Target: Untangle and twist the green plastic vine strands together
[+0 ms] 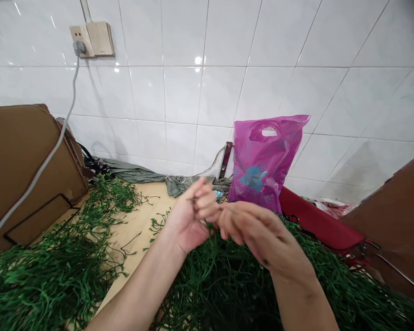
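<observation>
Near the middle of the view my left hand (194, 216) is raised, palm partly up, with its fingers curled. My right hand (253, 225) meets it at the fingertips, its fingers pinched together. Thin dark green strands show between the two hands, but what each hand grips is too small to name. Beneath both hands lies a large heap of green artificial stems (227, 280). Another green pile (51, 271) spreads at the left on the tan table surface (138, 223).
A purple plastic bag (265, 161) stands against the tiled wall, beside a red case (324, 220). Cardboard boxes flank the left (31, 161) and right (400, 220) sides. A grey cable (51, 154) hangs from a wall socket (81, 41) across the left box.
</observation>
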The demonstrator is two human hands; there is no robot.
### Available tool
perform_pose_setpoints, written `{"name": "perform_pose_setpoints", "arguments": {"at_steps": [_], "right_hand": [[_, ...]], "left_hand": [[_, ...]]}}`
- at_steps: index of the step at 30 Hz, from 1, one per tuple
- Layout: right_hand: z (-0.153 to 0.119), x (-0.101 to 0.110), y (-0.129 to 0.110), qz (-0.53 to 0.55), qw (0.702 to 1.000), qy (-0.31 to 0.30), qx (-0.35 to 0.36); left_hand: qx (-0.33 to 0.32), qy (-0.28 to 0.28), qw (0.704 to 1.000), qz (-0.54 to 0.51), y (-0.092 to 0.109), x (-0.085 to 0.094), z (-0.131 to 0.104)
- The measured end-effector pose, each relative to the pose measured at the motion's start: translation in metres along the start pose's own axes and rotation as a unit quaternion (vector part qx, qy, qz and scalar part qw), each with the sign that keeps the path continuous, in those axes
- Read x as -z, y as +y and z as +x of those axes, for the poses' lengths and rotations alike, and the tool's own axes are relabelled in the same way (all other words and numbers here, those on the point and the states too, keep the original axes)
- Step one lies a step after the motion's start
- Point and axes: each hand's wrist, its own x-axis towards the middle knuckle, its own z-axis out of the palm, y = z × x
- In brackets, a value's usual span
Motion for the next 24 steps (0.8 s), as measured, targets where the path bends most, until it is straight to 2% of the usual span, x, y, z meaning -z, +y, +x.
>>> {"name": "perform_pose_setpoints", "arguments": {"at_steps": [2, 3, 6, 9, 12, 14, 16, 20, 24], "right_hand": [[-0.002, 0.001, -0.006, 0.048, 0.997, 0.037, 0.039], [-0.003, 0.002, -0.009, 0.036, 0.997, 0.049, 0.042], [-0.010, 0.010, -0.018, -0.134, 0.990, 0.034, -0.032], [-0.024, 0.027, -0.013, -0.333, 0.936, 0.011, -0.114], [-0.034, 0.036, -0.002, -0.473, 0.868, 0.108, -0.106], [-0.031, 0.030, 0.000, -0.497, 0.848, 0.163, -0.092], [-0.022, 0.016, -0.001, -0.453, 0.872, 0.164, -0.086], [-0.001, -0.011, -0.002, -0.311, 0.938, 0.103, -0.117], [0.006, -0.017, 0.005, -0.215, 0.964, 0.059, -0.147]], "left_hand": [[-0.057, 0.030, 0.997, -0.049, 0.004, 0.002, 0.002], [-0.076, 0.041, 0.995, -0.056, 0.007, 0.004, 0.003], [-0.088, 0.049, 0.995, -0.020, 0.013, 0.009, 0.005], [-0.086, 0.039, 0.995, 0.027, 0.013, 0.009, 0.005], [-0.090, 0.030, 0.994, 0.048, 0.007, 0.006, 0.005], [-0.097, 0.029, 0.993, 0.052, 0.003, 0.004, 0.004], [-0.104, 0.034, 0.992, 0.055, 0.000, 0.002, 0.003], [-0.108, 0.028, 0.993, 0.048, -0.004, -0.005, 0.001], [-0.099, 0.038, 0.994, 0.035, -0.004, -0.008, 0.000]]}}
